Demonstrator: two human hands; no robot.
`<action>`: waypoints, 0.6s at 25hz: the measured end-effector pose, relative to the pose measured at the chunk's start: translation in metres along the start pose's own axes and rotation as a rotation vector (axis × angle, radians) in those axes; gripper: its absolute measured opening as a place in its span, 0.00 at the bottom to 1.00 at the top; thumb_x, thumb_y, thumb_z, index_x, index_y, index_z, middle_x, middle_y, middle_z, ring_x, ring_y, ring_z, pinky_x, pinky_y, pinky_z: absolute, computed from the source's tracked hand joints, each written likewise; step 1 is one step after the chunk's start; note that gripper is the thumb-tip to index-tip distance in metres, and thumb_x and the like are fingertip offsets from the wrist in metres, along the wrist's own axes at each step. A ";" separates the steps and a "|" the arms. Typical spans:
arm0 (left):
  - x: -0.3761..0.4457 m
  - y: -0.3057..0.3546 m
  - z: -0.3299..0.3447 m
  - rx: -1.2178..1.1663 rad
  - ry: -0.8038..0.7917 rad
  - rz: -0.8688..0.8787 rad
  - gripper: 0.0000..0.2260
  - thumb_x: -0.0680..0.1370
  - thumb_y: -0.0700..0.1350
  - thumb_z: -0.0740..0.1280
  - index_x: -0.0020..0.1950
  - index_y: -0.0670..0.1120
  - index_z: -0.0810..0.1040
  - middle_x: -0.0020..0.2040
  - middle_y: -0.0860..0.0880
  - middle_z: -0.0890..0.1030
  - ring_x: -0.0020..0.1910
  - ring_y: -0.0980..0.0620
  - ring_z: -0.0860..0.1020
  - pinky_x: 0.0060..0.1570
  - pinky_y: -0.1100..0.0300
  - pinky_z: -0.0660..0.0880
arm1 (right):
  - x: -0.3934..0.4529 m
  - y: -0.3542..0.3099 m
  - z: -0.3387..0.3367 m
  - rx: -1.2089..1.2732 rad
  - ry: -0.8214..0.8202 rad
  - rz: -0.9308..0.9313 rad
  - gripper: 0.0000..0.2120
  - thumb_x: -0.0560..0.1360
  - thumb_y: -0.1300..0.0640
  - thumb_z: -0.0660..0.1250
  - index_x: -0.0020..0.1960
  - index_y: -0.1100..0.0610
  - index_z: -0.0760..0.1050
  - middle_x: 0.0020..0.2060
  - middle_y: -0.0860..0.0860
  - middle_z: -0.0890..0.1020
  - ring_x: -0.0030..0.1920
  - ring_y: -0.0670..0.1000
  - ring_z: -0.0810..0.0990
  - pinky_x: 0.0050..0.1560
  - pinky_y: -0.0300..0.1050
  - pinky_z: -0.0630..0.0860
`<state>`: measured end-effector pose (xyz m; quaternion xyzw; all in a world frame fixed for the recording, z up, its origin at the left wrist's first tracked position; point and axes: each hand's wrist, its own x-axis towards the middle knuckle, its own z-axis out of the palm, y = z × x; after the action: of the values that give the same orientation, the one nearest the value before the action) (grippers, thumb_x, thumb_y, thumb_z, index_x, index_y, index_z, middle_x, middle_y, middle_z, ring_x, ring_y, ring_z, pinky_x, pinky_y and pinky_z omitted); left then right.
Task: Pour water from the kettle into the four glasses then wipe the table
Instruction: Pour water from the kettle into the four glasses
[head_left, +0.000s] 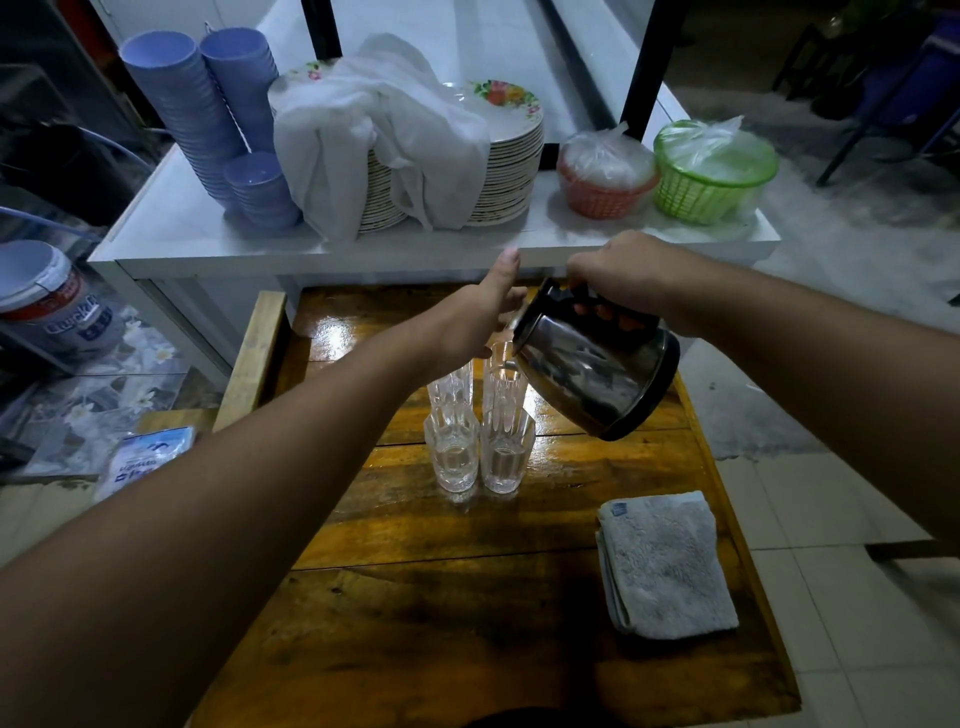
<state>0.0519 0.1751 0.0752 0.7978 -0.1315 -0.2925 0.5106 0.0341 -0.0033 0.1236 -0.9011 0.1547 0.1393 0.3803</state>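
Pouring: right hand (621, 275) clamped on dark steel kettle (592, 364) handle, spout over far-right clear ribbed glass (503, 387), frame centre. Left hand (475, 317) open, steadying. Risk: overtilt, spill.

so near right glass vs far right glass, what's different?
The near right glass stands clear of the kettle and already holds water; the far right glass sits under the tilted kettle's spout. No hand is at the near right glass, while the left hand is at the rim of the far right glass. Both are clear ribbed tumblers, upright on the wooden table.
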 end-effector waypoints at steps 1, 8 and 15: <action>0.000 0.000 0.001 -0.012 0.008 -0.004 0.35 0.80 0.66 0.42 0.78 0.44 0.62 0.76 0.46 0.68 0.74 0.45 0.67 0.67 0.46 0.66 | 0.001 -0.001 -0.001 -0.022 -0.004 -0.003 0.15 0.72 0.50 0.63 0.36 0.59 0.81 0.27 0.53 0.77 0.27 0.54 0.72 0.29 0.43 0.67; -0.003 -0.003 0.006 -0.040 0.041 -0.004 0.37 0.80 0.67 0.41 0.79 0.44 0.61 0.77 0.45 0.66 0.74 0.45 0.66 0.69 0.48 0.65 | 0.009 -0.010 -0.002 -0.156 -0.005 -0.025 0.16 0.74 0.48 0.64 0.38 0.59 0.81 0.26 0.52 0.76 0.25 0.52 0.72 0.29 0.43 0.68; -0.005 -0.005 0.006 -0.078 0.106 -0.023 0.37 0.79 0.67 0.41 0.78 0.45 0.63 0.77 0.44 0.67 0.73 0.45 0.67 0.70 0.46 0.65 | 0.015 -0.017 -0.007 -0.254 -0.013 -0.061 0.16 0.75 0.48 0.64 0.42 0.60 0.83 0.30 0.53 0.78 0.29 0.52 0.74 0.32 0.44 0.71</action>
<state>0.0441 0.1752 0.0706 0.7932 -0.0837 -0.2607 0.5440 0.0550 0.0005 0.1342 -0.9454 0.1058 0.1519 0.2682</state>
